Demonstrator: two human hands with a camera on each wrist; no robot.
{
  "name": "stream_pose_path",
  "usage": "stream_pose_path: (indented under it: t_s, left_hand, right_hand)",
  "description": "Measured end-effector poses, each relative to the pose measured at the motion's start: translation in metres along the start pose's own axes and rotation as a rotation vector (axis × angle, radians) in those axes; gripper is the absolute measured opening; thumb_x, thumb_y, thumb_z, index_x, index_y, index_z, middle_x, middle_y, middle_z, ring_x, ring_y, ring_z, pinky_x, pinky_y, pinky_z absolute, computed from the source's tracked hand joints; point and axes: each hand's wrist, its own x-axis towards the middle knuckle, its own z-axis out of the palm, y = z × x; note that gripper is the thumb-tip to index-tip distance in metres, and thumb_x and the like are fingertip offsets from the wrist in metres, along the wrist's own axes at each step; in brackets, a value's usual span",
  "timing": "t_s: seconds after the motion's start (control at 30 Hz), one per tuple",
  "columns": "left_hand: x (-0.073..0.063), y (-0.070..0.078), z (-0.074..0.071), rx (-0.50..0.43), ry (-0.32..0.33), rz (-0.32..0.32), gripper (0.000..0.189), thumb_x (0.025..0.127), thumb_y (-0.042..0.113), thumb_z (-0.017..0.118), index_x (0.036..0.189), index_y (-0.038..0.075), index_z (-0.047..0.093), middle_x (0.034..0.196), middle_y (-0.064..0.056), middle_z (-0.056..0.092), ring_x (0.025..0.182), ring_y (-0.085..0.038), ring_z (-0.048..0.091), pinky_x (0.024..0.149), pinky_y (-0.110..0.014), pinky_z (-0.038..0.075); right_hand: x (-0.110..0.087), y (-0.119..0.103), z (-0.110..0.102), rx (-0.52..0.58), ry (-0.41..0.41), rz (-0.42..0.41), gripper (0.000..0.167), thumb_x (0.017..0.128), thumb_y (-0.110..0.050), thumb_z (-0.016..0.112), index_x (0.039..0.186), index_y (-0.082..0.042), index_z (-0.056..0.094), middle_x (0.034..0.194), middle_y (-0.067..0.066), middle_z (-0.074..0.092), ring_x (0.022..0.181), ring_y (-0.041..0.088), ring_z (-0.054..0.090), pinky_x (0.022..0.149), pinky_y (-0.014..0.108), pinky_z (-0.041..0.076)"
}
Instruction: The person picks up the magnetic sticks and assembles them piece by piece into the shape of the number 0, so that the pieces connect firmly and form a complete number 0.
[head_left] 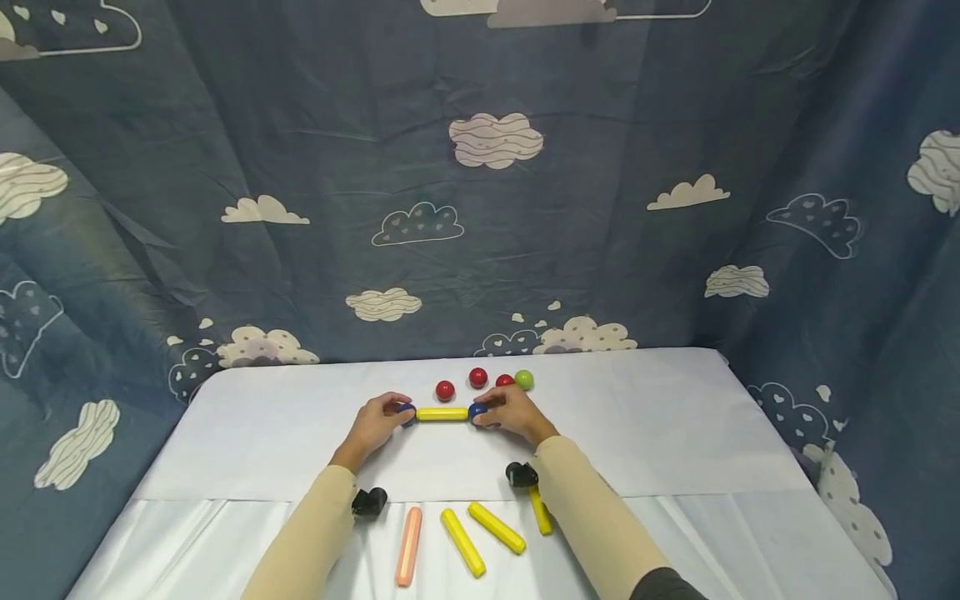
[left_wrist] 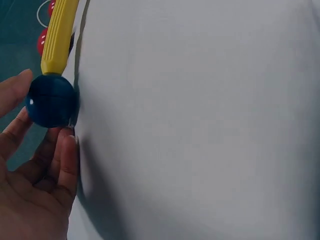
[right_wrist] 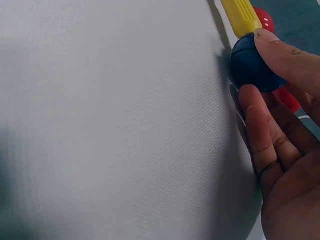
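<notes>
A yellow rod [head_left: 442,414] with ridged sides lies crosswise between both hands, a blue ball at each end. My left hand [head_left: 375,427] holds the left blue ball [left_wrist: 52,101] between thumb and fingers; the rod's tapered tip meets this ball in the left wrist view. At the other end, my right hand [head_left: 517,413] grips the right blue ball [right_wrist: 252,64], thumb on its upper side close to the rod and fingertips beneath. Both balls are low over the white cloth, partly covered by the fingers in the head view.
Just beyond the hands are three red balls [head_left: 445,391] and a green ball [head_left: 524,380]. Nearer me lie an orange rod [head_left: 408,546] and three yellow rods [head_left: 462,542], one partly behind the right wrist's camera [head_left: 521,475]. A patterned dark curtain [head_left: 420,275] borders the white table [head_left: 675,433].
</notes>
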Motion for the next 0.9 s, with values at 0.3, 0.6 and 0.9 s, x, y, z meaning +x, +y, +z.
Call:
stream_pose_path:
  t_s: [0.3,0.6,0.9]
  left_hand:
    - [-0.023,0.003,-0.023,0.109,-0.104,0.079,0.04,0.089,0.024,0.068,0.124,0.007,0.057,0.111,-0.013,0.063,0.1,-0.026,0.061,0.081,-0.039,0.05]
    - [-0.058,0.012,-0.038,0.178,-0.26,0.106,0.038,0.088,0.02,0.071,0.123,0.01,0.058,0.096,-0.002,0.064,0.081,-0.016,0.061,0.07,-0.034,0.049]
    - [-0.103,0.02,-0.026,0.187,-0.457,0.179,0.042,0.084,0.022,0.075,0.118,0.006,0.058,0.081,0.001,0.06,0.067,-0.016,0.056,0.058,-0.03,0.045]
  right_hand:
    - [-0.001,-0.002,0.002,-0.001,0.013,0.013,0.032,0.077,-0.007,0.08,0.107,-0.011,0.073,0.106,0.004,0.067,0.098,0.02,0.058,0.09,0.035,0.049]
    - [0.002,-0.006,0.003,-0.011,0.01,-0.008,0.032,0.077,-0.008,0.08,0.108,-0.011,0.072,0.106,0.005,0.067,0.097,0.02,0.058,0.089,0.035,0.049]
    - [-0.002,-0.003,0.002,-0.034,0.001,-0.001,0.03,0.078,-0.008,0.079,0.107,-0.011,0.072,0.105,0.004,0.066,0.096,0.02,0.057,0.088,0.035,0.049]
